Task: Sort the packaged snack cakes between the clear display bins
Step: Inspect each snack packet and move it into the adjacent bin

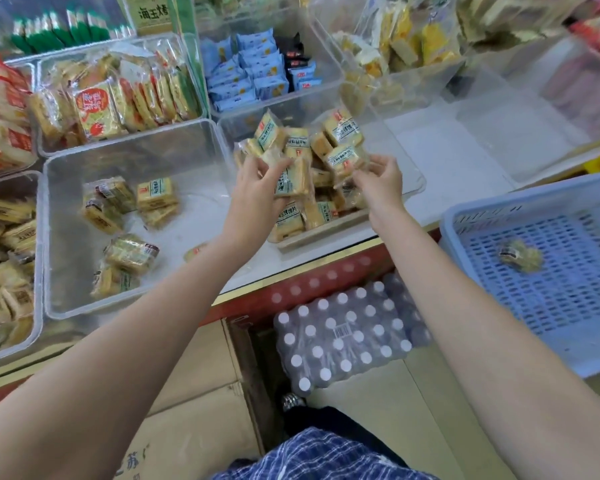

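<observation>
Yellow-wrapped snack cakes (300,174) mostly heaped at twelve o'clock, both grips holding some: left hand (257,188), right hand (378,181). Few in clear plastic bin (66,303) at nine o'clock; sorting seemingly early.

The scene was evenly and brightly lit by soft, diffuse light that cast only faint shadows. Pale glare washed over the clear bin walls (136,161). Motion blur smeared the upper right corner and the blue basket (541,271), and wide-angle distortion bent lines near the edges.

white counter (440,140) carries clear bins (52,244) and a blue basket (548,292).
</observation>
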Motion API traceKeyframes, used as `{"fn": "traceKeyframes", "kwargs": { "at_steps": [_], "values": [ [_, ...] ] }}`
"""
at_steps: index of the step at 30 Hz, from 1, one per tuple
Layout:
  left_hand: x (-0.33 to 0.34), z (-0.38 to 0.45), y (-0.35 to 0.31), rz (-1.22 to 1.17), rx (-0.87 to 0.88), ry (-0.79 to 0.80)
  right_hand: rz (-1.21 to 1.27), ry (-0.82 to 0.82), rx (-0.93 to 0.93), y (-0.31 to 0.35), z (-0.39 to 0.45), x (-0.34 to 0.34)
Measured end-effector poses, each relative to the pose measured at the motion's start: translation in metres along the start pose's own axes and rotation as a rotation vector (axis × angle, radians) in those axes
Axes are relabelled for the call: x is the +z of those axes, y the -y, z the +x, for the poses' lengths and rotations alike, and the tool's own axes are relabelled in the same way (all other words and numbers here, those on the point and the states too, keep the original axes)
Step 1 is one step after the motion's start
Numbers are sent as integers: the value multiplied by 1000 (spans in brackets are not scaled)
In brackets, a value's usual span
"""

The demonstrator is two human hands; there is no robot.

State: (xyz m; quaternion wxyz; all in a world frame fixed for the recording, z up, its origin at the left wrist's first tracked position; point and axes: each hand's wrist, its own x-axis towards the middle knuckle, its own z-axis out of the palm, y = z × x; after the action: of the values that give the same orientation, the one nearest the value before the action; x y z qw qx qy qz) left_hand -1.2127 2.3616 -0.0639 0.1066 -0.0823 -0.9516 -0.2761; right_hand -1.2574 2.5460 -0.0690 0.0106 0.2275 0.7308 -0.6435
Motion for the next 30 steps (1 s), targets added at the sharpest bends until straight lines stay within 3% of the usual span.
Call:
{"fn": "traceKeyframes", "kwargs": {
  "at_steps": [3,7,9,12,20,22,26,30],
  "values": [
    [16,4,-10,114,118,106,-94,29,-37,-2,-3,-8],
    [35,6,-16,277,146,271,-111,-10,-53,3,-5,-19],
    [34,3,-12,270,180,256,-110,7,-74,5,-6,-20],
    [25,-14,8,180,216,90,-139,78,-124,13,-15,-10],
    [-56,-80,117,281,-338,-100,-255,586,-340,30,-60,110],
    [-78,-98,146,326,-454,-123,-323,711,-316,21,-72,144],
    [-101,-131,187,381,-552,-113,-689,902,-199,-13,-78,202],
    [-96,-133,194,447,-545,-40,-1269,1020,-301,-44,-70,249]
  ]
}}
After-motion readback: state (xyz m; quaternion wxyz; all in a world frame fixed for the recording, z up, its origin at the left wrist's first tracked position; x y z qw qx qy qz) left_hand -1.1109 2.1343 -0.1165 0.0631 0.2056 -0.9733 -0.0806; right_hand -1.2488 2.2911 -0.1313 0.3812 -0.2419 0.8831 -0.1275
